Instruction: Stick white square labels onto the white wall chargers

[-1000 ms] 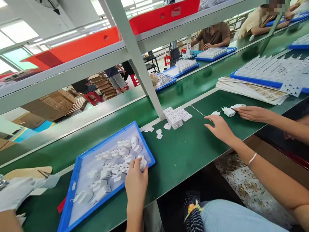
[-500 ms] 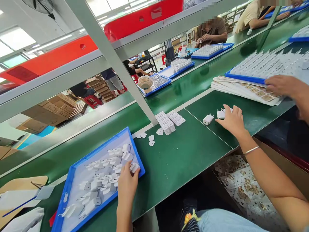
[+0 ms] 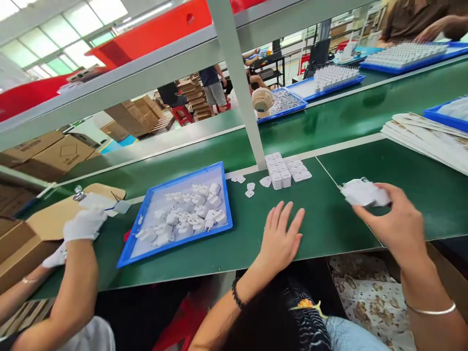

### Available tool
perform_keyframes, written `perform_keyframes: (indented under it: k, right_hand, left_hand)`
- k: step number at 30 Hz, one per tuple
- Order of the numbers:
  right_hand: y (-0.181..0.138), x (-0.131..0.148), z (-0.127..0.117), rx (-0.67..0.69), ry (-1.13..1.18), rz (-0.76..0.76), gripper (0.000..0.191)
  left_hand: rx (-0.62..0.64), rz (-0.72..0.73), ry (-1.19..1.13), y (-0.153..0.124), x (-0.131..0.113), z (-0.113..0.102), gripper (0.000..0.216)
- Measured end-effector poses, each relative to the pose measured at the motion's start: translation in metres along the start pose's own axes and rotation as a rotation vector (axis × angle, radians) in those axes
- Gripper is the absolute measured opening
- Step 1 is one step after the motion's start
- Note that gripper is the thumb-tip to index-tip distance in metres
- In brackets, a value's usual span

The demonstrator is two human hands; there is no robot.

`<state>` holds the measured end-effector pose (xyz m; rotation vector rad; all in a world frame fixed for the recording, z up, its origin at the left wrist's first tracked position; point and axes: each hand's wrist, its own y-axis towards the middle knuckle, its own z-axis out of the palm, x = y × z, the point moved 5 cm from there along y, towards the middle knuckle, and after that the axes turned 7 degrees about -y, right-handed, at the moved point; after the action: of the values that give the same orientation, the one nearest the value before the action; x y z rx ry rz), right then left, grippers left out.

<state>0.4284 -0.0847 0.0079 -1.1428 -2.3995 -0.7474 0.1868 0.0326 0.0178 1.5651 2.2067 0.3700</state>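
White adapters [image 3: 363, 193]: a small, blurred bunch held just above the right part of the counter, near its front edge. I cannot count them.
Right hand [image 3: 397, 224]: closed around that bunch from the near side, fingers curled over it, with a thin bangle on the wrist.
Left hand [image 3: 280, 239]: flat on the counter, fingers spread wide, holding nothing. It lies between the blue tray and the right hand.
Counter [image 3: 329, 219]: a long, dark green, matt top. I see a pale line crossing it just left of the bunch, and a second green strip running behind it.
Blue tray [image 3: 174, 247]: lies flat to the left of the left hand, with loose white parts scattered in it.
Small white pile [image 3: 287, 170]: neat stacks at the foot of the post, with a few strays just beside them.
Post [image 3: 237, 83]: a grey upright rising behind the pile. It cuts my view of the far side.
Shelf [image 3: 146, 73]: a grey rail overhead with red bins [image 3: 153, 29] on it.
Paper sheets [image 3: 427, 139]: a fanned stack at the far right of the counter.
Gloved hand [image 3: 85, 223]: a co-worker's, at the far left, resting on a clipboard [image 3: 47, 219].
Far trays [image 3: 402, 53]: blue, with rows of white parts.
Room: a bright hall with cardboard boxes [image 3: 47, 151] stacked beyond the counter and people working farther back.
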Motion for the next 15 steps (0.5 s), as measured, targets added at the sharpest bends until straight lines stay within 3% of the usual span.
perform_keyframes:
  k: [3,7,9,12,15]
  right_hand:
    - [-0.025,0.046,0.013,0.245,0.219,-0.153,0.062]
    - [-0.055,0.095,0.021,0.464,0.388,-0.321,0.061]
    - [-0.064,0.108,0.019,0.510,0.439,-0.344,0.063]
    - [-0.072,0.113,0.016,0.618,0.563,-0.306,0.063]
    - [-0.077,0.114,0.017,0.766,0.685,-0.295,0.055]
  left_hand:
    - [0.024,-0.008,-0.168,0.012,-0.008,0.017,0.060]
    - [-0.055,-0.248,-0.777,0.010,0.009,0.021,0.046]
    - [-0.142,-0.361,-0.961,0.002,0.017,0.019,0.039]
    - [-0.210,-0.461,-1.049,-0.011,0.020,0.013,0.037]
    - [-0.240,-0.564,-1.207,-0.022,0.019,0.012,0.053]
